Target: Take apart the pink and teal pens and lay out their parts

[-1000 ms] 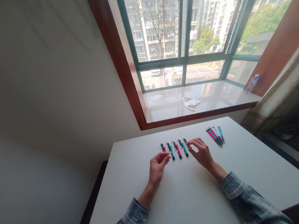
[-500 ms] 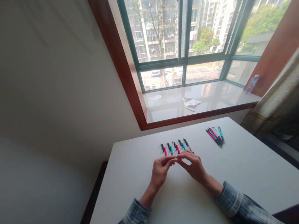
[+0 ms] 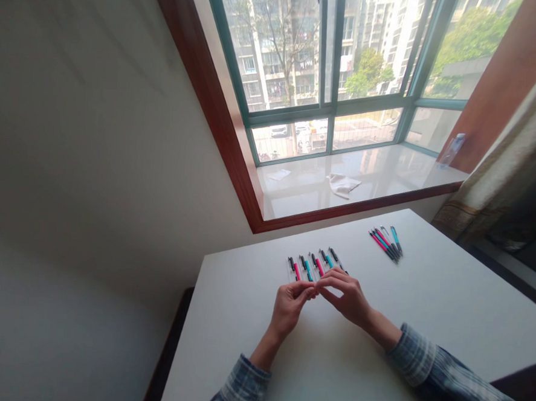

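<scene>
left hand [image 3: 289,311], right hand [image 3: 346,299] by pens [image 3: 308,269] (pink, teal)

Glossy plastic pens [image 3: 308,269]; matt white tabletop [image 3: 425,295]; polished stone sill [image 3: 304,197]; varnished wooden window frame [image 3: 206,100].

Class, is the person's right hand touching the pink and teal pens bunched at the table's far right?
Apart: the head view shows white tabletop between the right hand and the bunched pens.

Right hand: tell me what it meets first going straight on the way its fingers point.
The left hand comes first: the right hand's fingertips point at it and look touching or almost touching, though depth is unclear.
</scene>
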A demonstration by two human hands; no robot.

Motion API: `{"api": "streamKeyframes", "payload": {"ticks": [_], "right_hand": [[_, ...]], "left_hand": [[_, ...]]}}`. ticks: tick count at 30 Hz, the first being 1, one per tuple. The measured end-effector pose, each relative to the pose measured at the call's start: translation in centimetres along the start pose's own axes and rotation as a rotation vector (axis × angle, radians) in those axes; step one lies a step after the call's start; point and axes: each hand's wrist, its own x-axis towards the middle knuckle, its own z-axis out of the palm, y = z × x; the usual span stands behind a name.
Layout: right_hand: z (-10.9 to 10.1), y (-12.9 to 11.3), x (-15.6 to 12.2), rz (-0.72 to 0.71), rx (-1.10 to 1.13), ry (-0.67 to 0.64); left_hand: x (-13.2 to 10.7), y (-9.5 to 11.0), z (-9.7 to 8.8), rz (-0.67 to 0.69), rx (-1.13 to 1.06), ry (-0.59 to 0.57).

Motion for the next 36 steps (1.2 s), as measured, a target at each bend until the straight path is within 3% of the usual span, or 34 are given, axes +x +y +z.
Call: {"api": "streamKeyframes", "payload": {"ticks": [4,8,13,19,36], "right_hand": [[-1.5,2.3,0.6,0.066,-0.077,0.000],[-3.6,7.3,1.8,0.212,-0.233,0.107],[-4.3,11.6,2.4,0.250,-0.241,0.045],[-4.0,12.3,1.7,0.244,-0.233,-0.069],[-4.5,12.3,1.7,0.213,-0.314,-0.141]], "left_hand": [[-0.1,-0.1,0.0,-0.027,-0.006,0.045],[-0.1,-0.3,-0.2,0.016,0.007,0.085],[0.0,-0.4,-0.3,0.041,0.034,0.110],[0.0,-0.2,-0.1,0.043,0.041,0.110],[0.1,0.1,0.0,0.037,0.052,0.120]]}}
